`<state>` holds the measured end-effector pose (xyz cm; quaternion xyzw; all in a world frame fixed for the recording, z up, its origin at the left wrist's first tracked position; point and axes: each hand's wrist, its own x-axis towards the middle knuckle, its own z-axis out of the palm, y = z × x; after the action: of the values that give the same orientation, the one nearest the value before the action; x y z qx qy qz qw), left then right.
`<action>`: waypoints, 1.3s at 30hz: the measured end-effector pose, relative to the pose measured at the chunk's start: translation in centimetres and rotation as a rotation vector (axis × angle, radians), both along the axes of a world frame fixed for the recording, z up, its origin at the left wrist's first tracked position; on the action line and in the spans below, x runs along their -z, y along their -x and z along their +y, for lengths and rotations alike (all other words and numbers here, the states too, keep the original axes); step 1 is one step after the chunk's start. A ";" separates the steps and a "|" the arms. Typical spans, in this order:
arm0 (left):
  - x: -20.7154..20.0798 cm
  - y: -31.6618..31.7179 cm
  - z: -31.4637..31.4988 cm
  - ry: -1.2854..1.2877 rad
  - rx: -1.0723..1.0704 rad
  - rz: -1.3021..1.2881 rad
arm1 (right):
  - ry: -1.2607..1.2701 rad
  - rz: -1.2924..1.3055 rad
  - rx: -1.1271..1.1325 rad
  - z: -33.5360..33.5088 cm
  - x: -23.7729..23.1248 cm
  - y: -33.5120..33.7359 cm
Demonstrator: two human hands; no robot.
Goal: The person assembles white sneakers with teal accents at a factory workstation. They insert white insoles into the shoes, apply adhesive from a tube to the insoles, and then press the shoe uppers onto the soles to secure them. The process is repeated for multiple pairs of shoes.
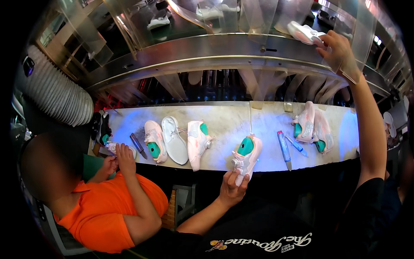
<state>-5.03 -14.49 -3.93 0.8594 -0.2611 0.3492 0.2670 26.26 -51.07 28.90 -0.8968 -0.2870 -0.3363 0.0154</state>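
My left hand [233,190] grips a pink sneaker upper [248,163] by its toe at the bench's front edge. A teal insert fills its opening. My right hand [338,54] is stretched up to the far right, fingers closed on a white shoe sole [305,33] at the metal ledge with hanging clear strips. Right of my left hand lie a blue pen-like tool with a pointed tip [283,149] and a thin blue tool [296,146]. Beyond them sits a pair of pink uppers [311,125]. Further left are a pink upper [198,144] and a white sole [174,140].
A metal conveyor frame [189,58] with clear plastic strips [261,86] runs behind the bench [228,114]. At left, a person in an orange shirt [112,216] handles a shoe. A dark pen-like tool [138,145], another pink upper [155,141] and a ribbed hose [58,86] are nearby.
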 end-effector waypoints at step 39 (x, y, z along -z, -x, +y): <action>-6.8 -11.2 -8.4 -0.256 0.419 0.326 | -0.957 1.081 0.136 9.5 26.3 29.9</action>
<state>6.15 -22.86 2.88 0.8583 -0.4284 0.1080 0.2611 -3.60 -41.61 2.55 -0.8485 -0.0041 0.0652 0.5251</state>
